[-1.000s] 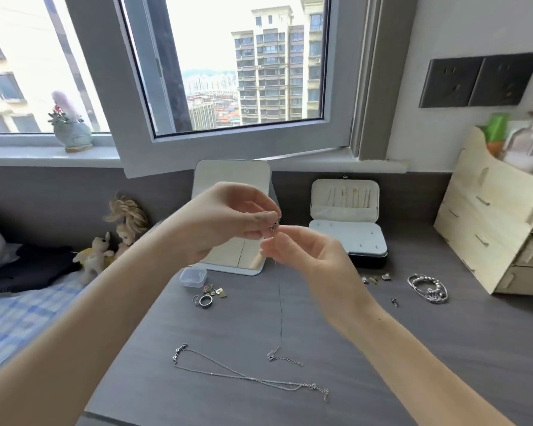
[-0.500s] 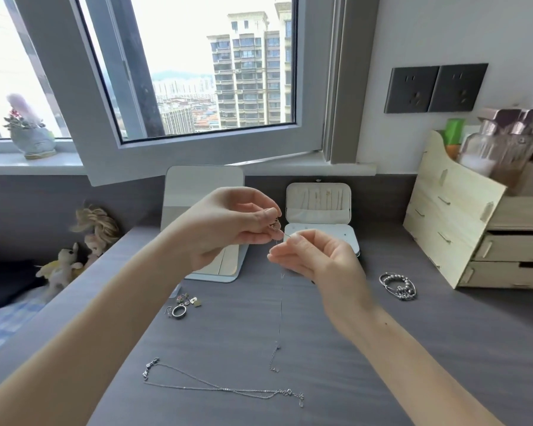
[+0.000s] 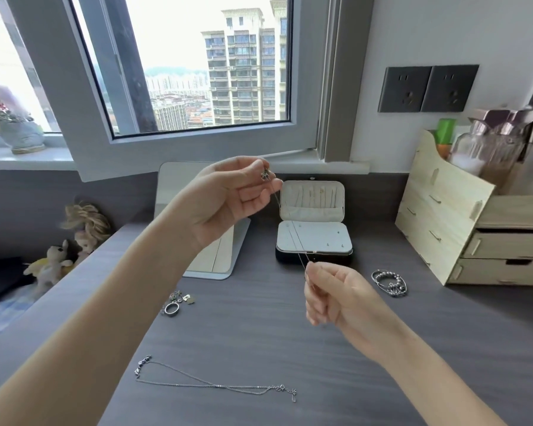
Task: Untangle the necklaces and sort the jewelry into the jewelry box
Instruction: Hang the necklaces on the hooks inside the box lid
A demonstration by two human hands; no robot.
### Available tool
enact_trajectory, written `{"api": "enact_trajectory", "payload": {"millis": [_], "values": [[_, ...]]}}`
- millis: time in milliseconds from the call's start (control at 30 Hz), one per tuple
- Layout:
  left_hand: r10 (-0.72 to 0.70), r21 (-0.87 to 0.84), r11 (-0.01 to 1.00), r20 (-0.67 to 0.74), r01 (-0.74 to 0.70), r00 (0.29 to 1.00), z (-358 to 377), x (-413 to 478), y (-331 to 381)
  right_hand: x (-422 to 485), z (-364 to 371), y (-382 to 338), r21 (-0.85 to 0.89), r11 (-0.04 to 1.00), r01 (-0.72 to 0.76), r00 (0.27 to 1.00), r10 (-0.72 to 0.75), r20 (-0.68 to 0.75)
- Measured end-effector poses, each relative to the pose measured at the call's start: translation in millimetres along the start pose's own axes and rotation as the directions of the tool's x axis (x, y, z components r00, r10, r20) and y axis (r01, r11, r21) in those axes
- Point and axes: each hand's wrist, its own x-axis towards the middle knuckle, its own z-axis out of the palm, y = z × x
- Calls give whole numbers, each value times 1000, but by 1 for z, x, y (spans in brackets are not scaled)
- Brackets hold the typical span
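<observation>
My left hand [image 3: 228, 198] is raised in front of the mirror and pinches the pendant end of a thin silver necklace [image 3: 291, 224]. The chain runs down and right, stretched across the open jewelry box [image 3: 314, 232], to my right hand [image 3: 330, 295], which pinches it lower down. The box stands open at the back of the desk, white inside with a dark base. A second silver necklace [image 3: 216, 383] lies loose on the desk near the front. A ring [image 3: 171, 309] and small charms [image 3: 183, 297] lie at the left, and a beaded bracelet [image 3: 390, 282] at the right.
A white mirror [image 3: 210, 250] stands left of the box. A wooden drawer organizer [image 3: 462, 222] with bottles fills the right. Dolls [image 3: 74, 247] sit off the desk's left edge by a bed. An open window frame [image 3: 197, 152] overhangs the back.
My hands have moved apart: the left rose with the pendant, the right dropped down and right along the chain, which is now pulled taut. The chain's end no longer hangs to the desk.
</observation>
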Motion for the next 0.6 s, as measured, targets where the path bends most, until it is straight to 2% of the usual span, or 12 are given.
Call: {"api": "enact_trajectory", "payload": {"millis": [133, 200, 267, 367, 467, 533, 600], "values": [[59, -121, 991, -12, -60, 998, -9, 4, 4, -3, -19, 13, -117, 968, -223, 964, 201, -176], [78, -102, 992, -20, -80, 997, -14, 5, 3, -7, -28, 17, -48, 954, -296, 937, 280, -208], [75, -63, 995, -71, -79, 995, -19, 6, -3, -10, -36, 16, 54, 954, -296, 929, 300, -218], [42, -84, 995, -217, -61, 975, -28, 11, -13, -10, -46, 9, 300, 937, -178, 955, 238, -179], [-33, -177, 984, -318, -25, 947, -40, 18, -24, -6, -58, -3, 624, 781, 26, 972, 125, -197], [-107, -259, 966, -362, 11, 926, -46, 22, -33, -2, -63, -14, 706, 698, 118, 972, 65, -227], [-149, -311, 950, -377, 26, 914, -49, 25, -43, 5, -65, -26, 723, 669, 169, 957, 63, -282]]}}
